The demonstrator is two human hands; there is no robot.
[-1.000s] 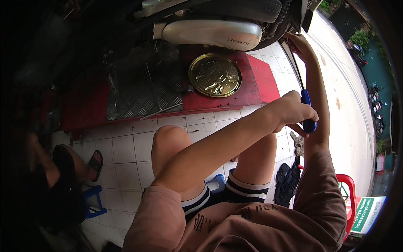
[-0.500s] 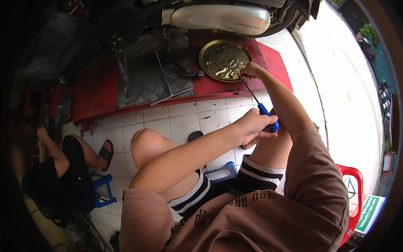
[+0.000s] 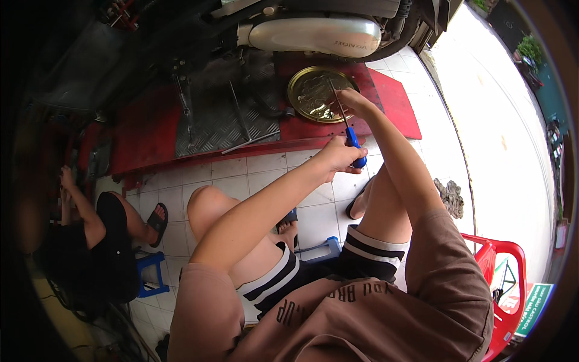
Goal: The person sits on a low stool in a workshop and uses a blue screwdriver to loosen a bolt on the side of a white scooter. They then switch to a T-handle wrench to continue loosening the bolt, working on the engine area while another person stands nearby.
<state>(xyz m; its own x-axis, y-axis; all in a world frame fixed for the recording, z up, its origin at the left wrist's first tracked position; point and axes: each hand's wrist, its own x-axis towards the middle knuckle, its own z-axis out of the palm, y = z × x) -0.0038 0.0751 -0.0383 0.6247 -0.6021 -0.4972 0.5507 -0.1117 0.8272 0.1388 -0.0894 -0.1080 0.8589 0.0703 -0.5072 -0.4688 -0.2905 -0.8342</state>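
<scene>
A screwdriver (image 3: 354, 142) with a blue handle and a long thin shaft is in my left hand (image 3: 339, 158), whose fingers are wrapped around the handle. Its shaft points up and away, over a round golden tray (image 3: 310, 90) with a shiny patterned surface. My right hand (image 3: 353, 104) is at the tray's right side, beside the upper shaft, with its fingers bent together. Whatever those fingers pinch is too small and dark to name.
The tray lies on a red platform (image 3: 145, 123) with a dark metal tread plate (image 3: 211, 130). Long-handled tools (image 3: 239, 111) rest there. Above hangs a motorcycle's silver cover (image 3: 313, 36). A co-worker (image 3: 90, 241) sits at the left. A red chair (image 3: 509, 259) stands at the right.
My left hand and the screwdriver have moved left and away from me, and the shaft now reaches further over the tray. My right hand has shifted slightly left.
</scene>
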